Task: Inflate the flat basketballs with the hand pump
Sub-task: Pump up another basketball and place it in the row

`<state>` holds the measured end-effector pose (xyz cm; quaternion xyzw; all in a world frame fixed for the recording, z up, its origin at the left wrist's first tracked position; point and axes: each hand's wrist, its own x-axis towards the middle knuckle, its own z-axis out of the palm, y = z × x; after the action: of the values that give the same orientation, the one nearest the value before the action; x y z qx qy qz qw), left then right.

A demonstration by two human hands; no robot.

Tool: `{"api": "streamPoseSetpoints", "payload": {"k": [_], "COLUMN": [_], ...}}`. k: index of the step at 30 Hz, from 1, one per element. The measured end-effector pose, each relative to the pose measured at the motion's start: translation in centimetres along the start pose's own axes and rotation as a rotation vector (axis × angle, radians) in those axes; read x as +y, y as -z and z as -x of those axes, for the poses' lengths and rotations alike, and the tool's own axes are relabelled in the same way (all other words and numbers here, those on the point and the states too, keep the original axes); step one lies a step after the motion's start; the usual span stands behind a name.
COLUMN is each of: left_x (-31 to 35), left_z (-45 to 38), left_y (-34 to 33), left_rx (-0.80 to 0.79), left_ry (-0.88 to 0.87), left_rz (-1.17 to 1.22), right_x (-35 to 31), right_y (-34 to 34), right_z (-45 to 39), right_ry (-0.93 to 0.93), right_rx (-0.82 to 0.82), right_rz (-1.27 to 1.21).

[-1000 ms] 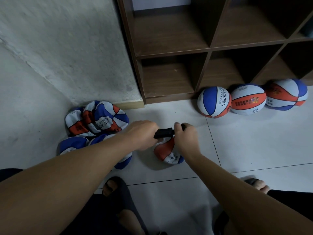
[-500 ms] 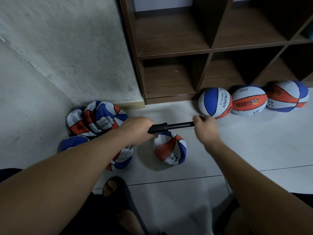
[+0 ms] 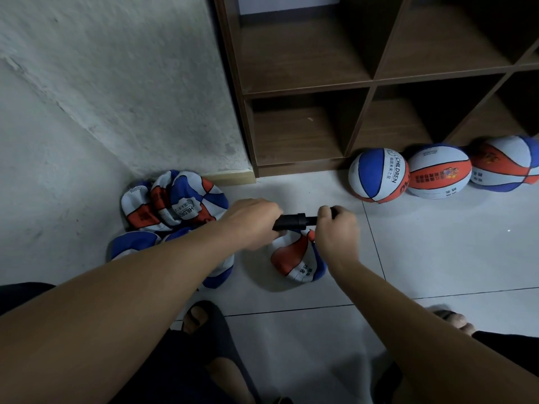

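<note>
Basketballs: three round ones (image 3: 378,175) sit along the shelf's foot; a limp pile (image 3: 175,208) waits in the floor's wall corner. Both hands, left (image 3: 250,221) and right (image 3: 335,233), grip the pump (image 3: 291,222) over one half-flat ball (image 3: 294,259).

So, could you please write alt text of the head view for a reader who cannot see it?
A person's left hand grips a black hand pump and the right hand holds its handle, above a flat basketball on the tiled floor. More flat basketballs lie left; three inflated basketballs sit by a wooden shelf.
</note>
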<state>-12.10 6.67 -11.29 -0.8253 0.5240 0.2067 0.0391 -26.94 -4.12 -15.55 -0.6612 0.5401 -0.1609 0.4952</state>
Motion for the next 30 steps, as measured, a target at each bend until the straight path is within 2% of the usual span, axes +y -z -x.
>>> {"api": "streamPoseSetpoints", "payload": {"k": [10,16,20,25,30], "left_x": [0.3,-1.7,-2.9,-1.7,-0.4], "left_z": [0.0,0.2,0.3,0.1,0.1], "left_y": [-0.3,0.3,0.0,0.1,0.2], "left_rx": [0.018,0.022,0.004,-0.009,-0.014], "left_ry": [-0.018,0.038,0.092,0.077,0.073], "left_rz": [0.059,0.122,0.137,0.098,0.103], "right_x": [-0.8,-1.1,-0.2,0.0,-1.0], "right_y": [-0.1,4.6,7.4,4.8,2.2], "right_z": [0.2,-2.8,-4.8,-2.8,-0.8], "right_ry": [0.077,0.2,0.196,0.134,0.202], "right_rx": [-0.142,-0.215,-0.151,0.042,-0.003], "right_rz": [-0.013,-0.005,-0.013,-0.001,0.034]}}
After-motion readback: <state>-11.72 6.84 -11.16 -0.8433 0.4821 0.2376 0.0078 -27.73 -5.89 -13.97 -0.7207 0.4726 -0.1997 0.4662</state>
